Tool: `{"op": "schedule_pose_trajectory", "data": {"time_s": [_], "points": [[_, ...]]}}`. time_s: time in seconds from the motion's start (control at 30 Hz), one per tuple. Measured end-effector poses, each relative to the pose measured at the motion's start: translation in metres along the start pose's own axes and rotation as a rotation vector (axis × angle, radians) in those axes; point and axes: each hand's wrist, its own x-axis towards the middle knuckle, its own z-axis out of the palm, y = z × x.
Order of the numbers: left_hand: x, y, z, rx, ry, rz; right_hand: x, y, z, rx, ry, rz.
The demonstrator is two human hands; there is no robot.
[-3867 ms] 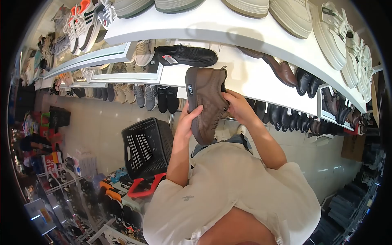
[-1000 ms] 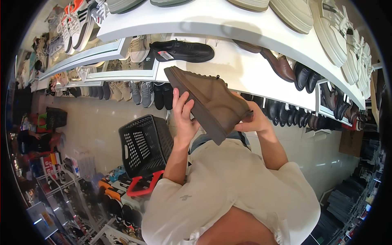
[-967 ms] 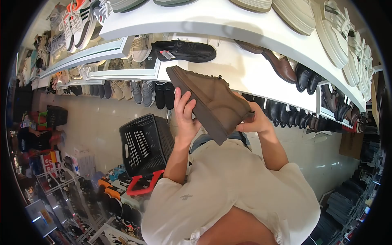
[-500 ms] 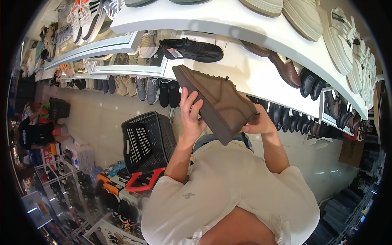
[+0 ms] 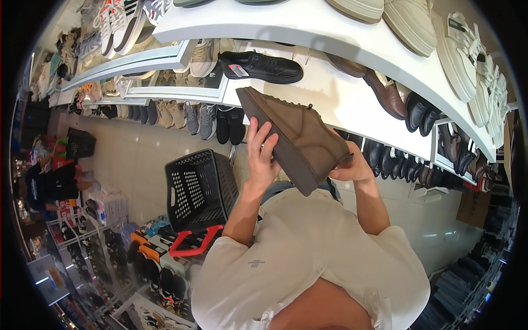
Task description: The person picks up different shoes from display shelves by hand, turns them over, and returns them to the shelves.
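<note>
A brown lace-up ankle boot (image 5: pixel 308 129) is held up in front of my chest, tilted with its toe toward the shelf and its thick dark sole facing left. My left hand (image 5: pixel 263 151) presses its fingers against the sole side. Around the heel end, my right hand (image 5: pixel 352 162) grips the boot near its back pull tab; some of its fingers are hidden behind the boot. Just beyond the toe, a black shoe (image 5: pixel 264 67) with a red and white tag lies on the white shelf (image 5: pixel 330 99).
A black perforated basket (image 5: pixel 201 190) with a red handle (image 5: pixel 195 242) is on the floor at my left. Brown shoes (image 5: pixel 385 93) and cream sneakers (image 5: pixel 410 25) line the shelves. Another person (image 5: pixel 47 181) is at the far left, near a dark basket (image 5: pixel 81 143).
The boot and both hands have shifted very slightly to the right in view. My grip on the boot looks the same. The person at the far left has changed posture.
</note>
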Motion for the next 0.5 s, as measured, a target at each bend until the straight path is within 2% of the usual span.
{"op": "schedule_pose_trajectory", "data": {"time_s": [0.3,0.5], "points": [[-0.010,-0.008,0.002,0.038,-0.082,-0.033,0.001,0.008,-0.006,-0.022,-0.005,-0.026],[-0.005,-0.005,0.006,-0.026,-0.020,-0.092,0.003,0.004,-0.004,0.015,0.026,0.025]]}}
